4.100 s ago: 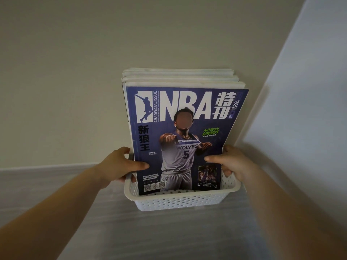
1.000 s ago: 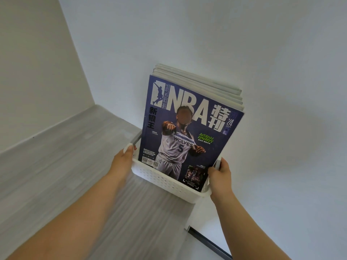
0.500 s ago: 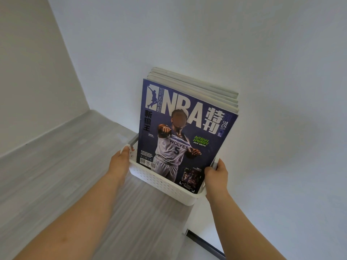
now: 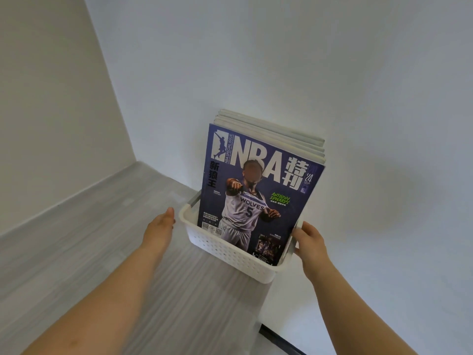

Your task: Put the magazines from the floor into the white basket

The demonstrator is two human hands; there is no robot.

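The white basket [image 4: 225, 249], perforated plastic, stands on the grey floor against the white wall. Several magazines stand upright in it; the front one [image 4: 256, 190] has a blue NBA cover with a player in a Wolves jersey, and the grey edges of the others [image 4: 276, 131] show behind it. My left hand [image 4: 160, 226] lies flat just left of the basket's rim, a small gap away, holding nothing. My right hand [image 4: 311, 239] curls around the grey handle at the basket's right end.
A beige wall [image 4: 51, 124] meets the white wall [image 4: 358, 98] in a corner left of the basket. Grey wood-look floor [image 4: 115, 252] spreads to the left and front. A dark strip [image 4: 279, 339] runs along the floor at the lower right.
My left hand has come off the basket's left end and drawn slightly back. The basket sits lower and to the right in view; my right hand stays on its right end.
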